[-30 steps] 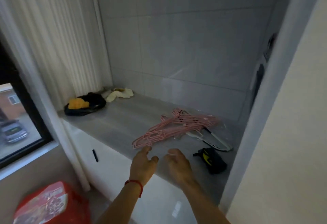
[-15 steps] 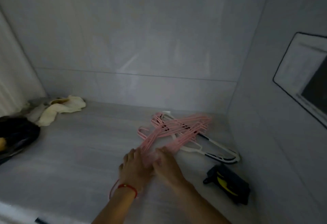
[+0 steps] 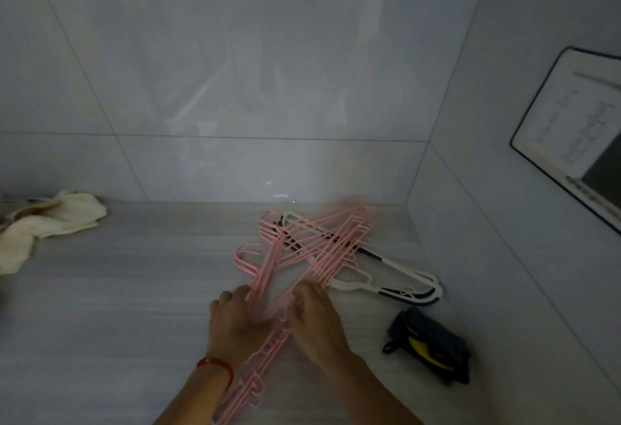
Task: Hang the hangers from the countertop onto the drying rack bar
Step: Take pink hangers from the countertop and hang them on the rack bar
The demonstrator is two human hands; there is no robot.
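Note:
A tangled bunch of thin pink hangers [image 3: 312, 250] lies on the grey countertop [image 3: 127, 290] near the right corner, partly over a white and black hanger [image 3: 400, 283]. My left hand [image 3: 235, 323], with a red string at the wrist, and my right hand [image 3: 319, 320] both close around the near end of the pink bunch, thumbs inward. More pink hanger parts trail toward me between my forearms. No drying rack bar shows in the head view.
A cream cloth [image 3: 47, 223] is crumpled at the back left. A small black and yellow pouch [image 3: 426, 344] sits right of my right hand. Tiled walls close the back and right side; a framed panel [image 3: 571, 135] hangs on the right wall.
The view has closed in on the countertop. Both hands went from hovering at the counter's edge to gripping the near end of the pink hangers, which have been dragged toward me.

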